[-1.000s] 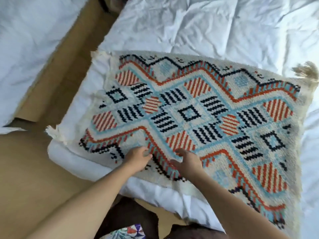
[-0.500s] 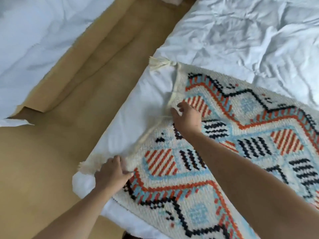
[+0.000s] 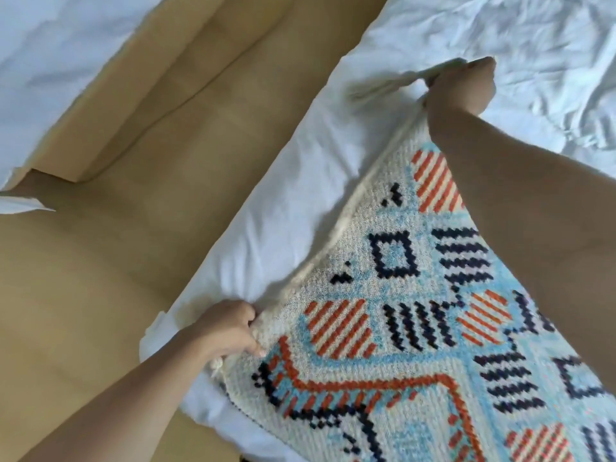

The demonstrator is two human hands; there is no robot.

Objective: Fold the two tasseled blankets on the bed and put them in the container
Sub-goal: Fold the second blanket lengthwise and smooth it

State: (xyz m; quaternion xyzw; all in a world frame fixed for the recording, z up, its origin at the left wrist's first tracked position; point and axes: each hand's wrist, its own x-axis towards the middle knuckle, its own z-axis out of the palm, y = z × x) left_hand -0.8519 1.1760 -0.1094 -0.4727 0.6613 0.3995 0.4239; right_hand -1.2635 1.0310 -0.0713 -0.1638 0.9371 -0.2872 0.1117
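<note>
Woven blanket (image 3: 416, 328) edge pinched by both hands.

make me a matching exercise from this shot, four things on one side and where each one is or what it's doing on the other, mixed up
Things:
1. left hand
2. right hand
3. patterned blanket
4. tan floor

Places or states:
A. spread on the white bed
B. between the two beds
C. gripping the blanket's far corner
D. gripping the blanket's near corner

Pairs: 1-D, 2-C, 3-A, 4-B
</note>
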